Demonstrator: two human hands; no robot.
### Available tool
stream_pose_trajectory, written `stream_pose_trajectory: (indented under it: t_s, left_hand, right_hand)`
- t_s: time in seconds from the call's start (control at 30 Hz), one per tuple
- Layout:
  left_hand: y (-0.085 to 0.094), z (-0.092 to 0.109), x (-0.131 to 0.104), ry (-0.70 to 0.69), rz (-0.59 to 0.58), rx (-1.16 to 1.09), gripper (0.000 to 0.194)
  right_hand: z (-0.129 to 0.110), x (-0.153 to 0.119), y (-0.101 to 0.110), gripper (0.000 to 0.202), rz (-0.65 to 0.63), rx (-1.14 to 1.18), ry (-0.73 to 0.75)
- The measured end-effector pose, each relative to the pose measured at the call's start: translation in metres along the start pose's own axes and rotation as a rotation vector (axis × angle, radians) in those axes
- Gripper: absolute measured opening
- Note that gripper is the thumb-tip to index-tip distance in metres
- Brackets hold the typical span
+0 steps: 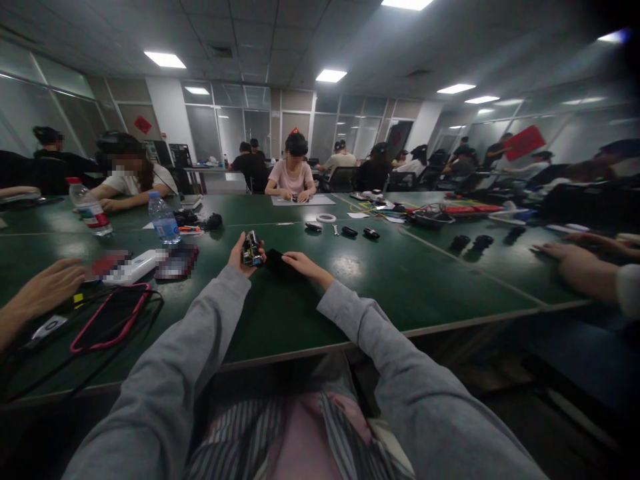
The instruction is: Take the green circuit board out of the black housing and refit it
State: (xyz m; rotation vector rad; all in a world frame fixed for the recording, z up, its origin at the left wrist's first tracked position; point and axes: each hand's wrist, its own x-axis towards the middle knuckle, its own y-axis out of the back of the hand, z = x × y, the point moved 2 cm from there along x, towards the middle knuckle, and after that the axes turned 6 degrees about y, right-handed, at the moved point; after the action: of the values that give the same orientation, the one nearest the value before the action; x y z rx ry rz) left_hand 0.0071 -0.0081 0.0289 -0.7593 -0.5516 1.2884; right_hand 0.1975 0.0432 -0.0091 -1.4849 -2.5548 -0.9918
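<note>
My left hand [237,257] is raised over the green table [300,313], its fingers closed round a small dark device with exposed metallic, circuit-like parts [252,249]. Just to its right, my right hand [306,265] pinches a piece of black cloth [278,261], which hangs close to the device; whether the two touch, I cannot tell. Beyond my hands lie a white ring like a tape roll [326,218], a small wrench [335,230] and several small black oval objects [349,231].
At left are a phone with a pink case [113,319], cables, a white box [135,267] and two bottles, one a blue-capped bottle [164,219]. A co-worker's hand [50,287] rests at left, another person's hand [575,263] at right. A person in pink [293,175] sits opposite.
</note>
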Motion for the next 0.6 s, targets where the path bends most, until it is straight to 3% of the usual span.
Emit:
stream_pose_trajectory:
  t_s: [0.17, 0.4, 0.6]
  left_hand:
    - [0.0036, -0.0008, 0.0032, -0.009, 0.039, 0.006, 0.039]
    - [0.0025, 0.0032, 0.0018, -0.034, -0.038, 0.01, 0.038]
    - [0.0043, 0.0056, 0.0049, -0.093, -0.033, 0.063, 0.044]
  right_hand:
    - [0.0035, 0.002, 0.0001, 0.036, -0.004, -0.067, 0.086]
    - [0.0038, 0.0025, -0.0005, 0.039, -0.05, -0.109, 0.101]
    - [-0.0007, 0.0024, 0.0041, 0.034, -0.08, -0.236, 0.148]
